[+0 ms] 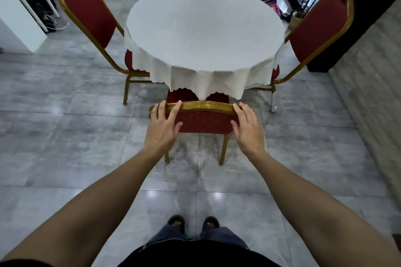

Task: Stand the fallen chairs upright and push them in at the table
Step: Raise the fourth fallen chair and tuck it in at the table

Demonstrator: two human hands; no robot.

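Head view: all 4 chairs upright; near chair [202, 119] tucked in, left hand [164, 124] and right hand [247, 127] open-fingered on its back; task looks nearly finished.

Under your fingers [176, 107] the chair [201, 121] rail is glossy gold metal; below them, matt red dotted cloth. Beyond lies a matt white tablecloth [204, 34]. The grey floor [65, 136] tiles shine.

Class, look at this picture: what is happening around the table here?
A person stands at a round table covered with a white cloth. Both hands, the left hand and right hand, rest open on the gold top rail of the near chair, which stands upright with its seat tucked under the cloth. Three other red chairs also stand upright around the table.
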